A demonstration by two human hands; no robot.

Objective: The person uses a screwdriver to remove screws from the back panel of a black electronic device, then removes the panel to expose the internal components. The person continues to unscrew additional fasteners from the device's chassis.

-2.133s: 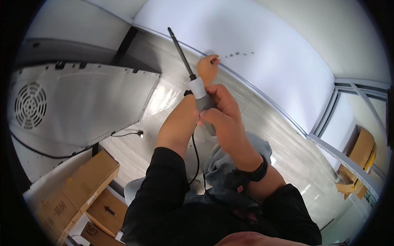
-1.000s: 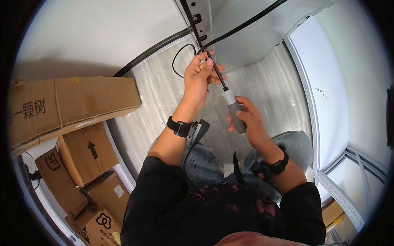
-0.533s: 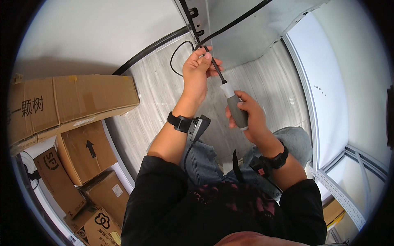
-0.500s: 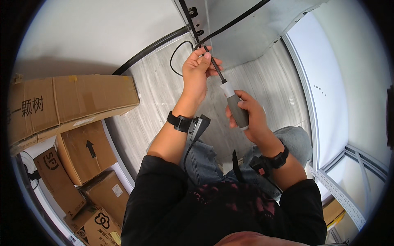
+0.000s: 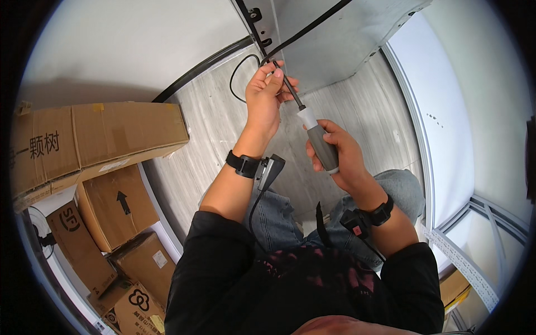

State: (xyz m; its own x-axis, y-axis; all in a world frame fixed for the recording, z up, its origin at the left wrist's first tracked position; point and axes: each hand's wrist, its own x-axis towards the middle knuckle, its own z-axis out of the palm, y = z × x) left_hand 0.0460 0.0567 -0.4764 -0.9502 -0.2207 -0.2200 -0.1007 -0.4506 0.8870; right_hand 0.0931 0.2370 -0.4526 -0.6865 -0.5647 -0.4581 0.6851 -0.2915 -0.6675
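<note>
A screwdriver with a grey and white handle slants up and left in front of me. My right hand is wrapped around its handle. Near the tip, my left hand pinches the dark shaft between thumb and fingers, its other fingers loosely curled. The tip is close to the lower edge of a pale metal panel, beside a dark edge strip with holes. Whether the tip sits on a screw I cannot tell, as my fingers partly hide it. A black cable crosses the panel just above my left hand.
On the left lie a long cardboard box and several smaller boxes, one with an arrow. Grey wood-look floor stretches under my hands. A perforated metal bar stands at the lower right. Black straps with small devices circle both wrists.
The panel, cable and both hands with the screwdriver have shifted slightly left and up in the picture. My hold on the screwdriver looks the same.
</note>
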